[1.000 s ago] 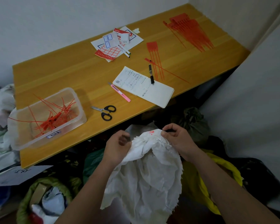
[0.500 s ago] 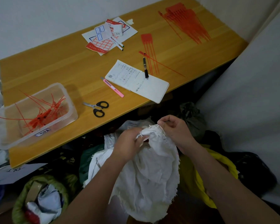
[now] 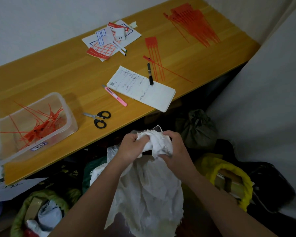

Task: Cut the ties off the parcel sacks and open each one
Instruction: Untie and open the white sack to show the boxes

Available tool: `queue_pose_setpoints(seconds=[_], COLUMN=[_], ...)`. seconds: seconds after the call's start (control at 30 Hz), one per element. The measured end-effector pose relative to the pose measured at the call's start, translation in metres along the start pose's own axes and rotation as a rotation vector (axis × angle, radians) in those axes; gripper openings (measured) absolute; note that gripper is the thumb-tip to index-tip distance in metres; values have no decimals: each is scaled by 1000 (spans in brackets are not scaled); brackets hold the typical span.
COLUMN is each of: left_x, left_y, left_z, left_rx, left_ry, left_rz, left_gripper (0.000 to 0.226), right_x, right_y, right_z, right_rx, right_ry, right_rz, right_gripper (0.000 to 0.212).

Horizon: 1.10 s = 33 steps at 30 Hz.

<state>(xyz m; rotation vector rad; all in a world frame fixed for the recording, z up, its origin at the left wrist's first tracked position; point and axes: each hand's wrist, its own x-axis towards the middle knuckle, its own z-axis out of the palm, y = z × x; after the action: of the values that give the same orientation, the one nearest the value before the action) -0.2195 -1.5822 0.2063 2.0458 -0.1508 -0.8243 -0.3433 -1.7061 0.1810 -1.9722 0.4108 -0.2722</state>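
Observation:
A white woven parcel sack (image 3: 149, 190) hangs below the table's front edge. My left hand (image 3: 131, 147) and my right hand (image 3: 175, 147) both grip its bunched, frayed mouth, close together. No tie shows on the mouth. Black-handled scissors (image 3: 98, 118) lie on the wooden table (image 3: 46, 79) near the edge, left of my hands. A clear plastic tub (image 3: 70, 115) at the table's left holds several cut orange ties (image 3: 39, 127).
On the table lie a pink utility knife (image 3: 116, 96), a notebook (image 3: 154, 96) with a black pen (image 3: 149, 74), label sheets (image 3: 108, 41) and unused orange ties (image 3: 195, 26). On the floor sit a dark green sack (image 3: 196, 130), a yellow sack (image 3: 229, 182) and an opened green sack (image 3: 41, 211).
My hands have come together, gathering the sack's mouth into a tight bunch. The small red mark seen on the cloth a second ago is out of sight.

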Motion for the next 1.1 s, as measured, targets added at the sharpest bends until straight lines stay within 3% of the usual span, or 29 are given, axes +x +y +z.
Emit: queue_pose_setpoints(seconds=[0.2,0.3,0.33,0.4,0.47,0.53,0.63,0.73,0.83,0.9,1.0,1.1], left_x=[5,-2,-6,-14,-18,-20,-16,-10,-6,-6,-3,0], left_y=[-23,-28,-30,-29,-25,-24,-25,-25,-23,-21,-14,-4], left_z=[-12,-7,-4,0,2,7,17,25,27,27,28,31], left_rx=[182,463,660,917,903,891,962,908,825,717,487,288], left_ry=[7,29,102,232,175,94,152,156,93,45,-2,-133], left_rz=[-114,-96,0,406,817,964,952,935,740,588,368,186], left_gripper=[36,44,53,58,53,50,48,30,14,5,26,34], right_x=[20,26,27,28,29,28,28,25,15,4,-8,-14], right_y=[3,7,8,11,14,14,15,18,19,15,14,20], right_z=[-40,-45,-46,-46,-47,-46,-44,-42,-36,-29,-17,-9], right_rx=[101,86,86,104,161,258,337,318,155,9,-234,-312], right_ry=[-275,-340,-331,-288,-255,-226,-199,-203,-165,-6,95,34], right_rz=[211,271,292,324,347,376,379,365,333,221,-12,-24], right_gripper=[42,27,22,17,14,11,12,15,45,66,72,60])
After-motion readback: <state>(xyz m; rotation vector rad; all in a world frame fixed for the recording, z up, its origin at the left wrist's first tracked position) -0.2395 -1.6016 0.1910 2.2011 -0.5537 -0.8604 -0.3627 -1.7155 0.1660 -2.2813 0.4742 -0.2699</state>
